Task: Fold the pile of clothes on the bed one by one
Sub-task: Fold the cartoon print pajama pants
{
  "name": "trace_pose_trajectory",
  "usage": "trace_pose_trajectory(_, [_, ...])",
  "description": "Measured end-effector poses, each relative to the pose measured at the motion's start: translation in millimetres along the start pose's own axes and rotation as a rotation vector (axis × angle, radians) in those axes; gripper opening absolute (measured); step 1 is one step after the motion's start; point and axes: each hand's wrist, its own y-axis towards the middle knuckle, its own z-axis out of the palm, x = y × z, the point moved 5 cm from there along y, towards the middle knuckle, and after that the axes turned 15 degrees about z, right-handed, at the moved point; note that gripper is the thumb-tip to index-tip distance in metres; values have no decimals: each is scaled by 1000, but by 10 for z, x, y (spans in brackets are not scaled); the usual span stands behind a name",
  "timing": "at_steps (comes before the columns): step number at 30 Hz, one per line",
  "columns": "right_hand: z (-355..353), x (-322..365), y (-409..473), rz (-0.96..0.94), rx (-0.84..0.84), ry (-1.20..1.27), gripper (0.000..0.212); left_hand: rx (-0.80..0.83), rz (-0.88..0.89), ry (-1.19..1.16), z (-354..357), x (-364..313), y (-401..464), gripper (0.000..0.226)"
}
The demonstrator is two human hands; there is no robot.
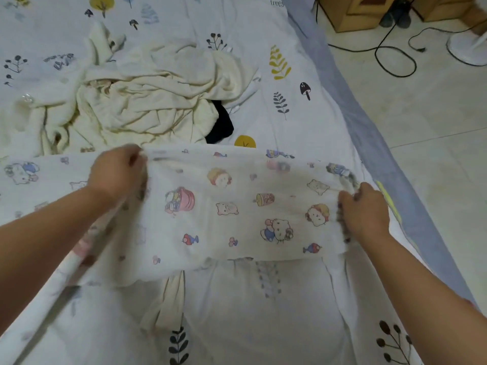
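Left hand (116,171) pinching the far-left edge of the cartoon-print garment (237,206), right hand (365,210) bunching its right end, cloth stretched between, lifted just off the bed sheet (237,325). Beyond the garment: cream pile (142,101), dark item (220,125) peeking from under it. Risk, judged: uneven tension skewing the fold; trailing left part dragging, snagging the cream strip (166,301) beneath.

Cardboard boxes (355,11), black cable (395,48), tiled floor (434,114)
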Motion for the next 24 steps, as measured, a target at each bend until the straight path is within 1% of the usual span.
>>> trace_pose_trajectory(1, [-5,-7,8,16,-8,69,18,-92,3,24,-64,-7,57,22])
trace_pose_trajectory(2, [9,-8,1,47,7,118,21,-128,21,75,-83,-8,101,22])
trace_pose_trajectory(4, [75,7,-34,114,55,141,38,-151,172,188,-45,-74,158,19])
trace_pose_trajectory(5, [114,18,-37,137,73,129,45,-135,257,227,9,-108,175,19])
trace_pose_trajectory(7, [161,42,-27,173,77,75,50,-59,368,270,139,-161,186,27])
trace_pose_trajectory(9, [156,59,5,178,76,40,43,4,441,279,238,-218,197,37])
trace_pose_trajectory(10, [138,57,23,159,74,35,35,7,452,276,263,-242,209,37])
trace_pose_trajectory(11, [112,50,32,137,77,42,33,-7,439,264,265,-248,221,34])
trace_pose_trajectory(14, [64,-11,49,112,120,108,33,6,269,165,256,-195,274,18])
trace_pose_trajectory(16, [48,-48,36,129,197,146,32,23,201,119,227,-155,271,17])
trace_pose_trajectory(19, [-80,-58,8,180,372,227,26,38,218,51,98,-167,245,16])
trace_pose_trajectory(20, [-182,-54,4,169,393,196,24,76,223,18,48,-181,250,14])
trace_pose_trajectory(21, [-309,-46,15,143,391,140,25,153,226,-8,17,-183,266,13])
trace_pose_trajectory(24, [-727,10,42,83,343,-90,27,515,199,-131,-40,-204,297,24])
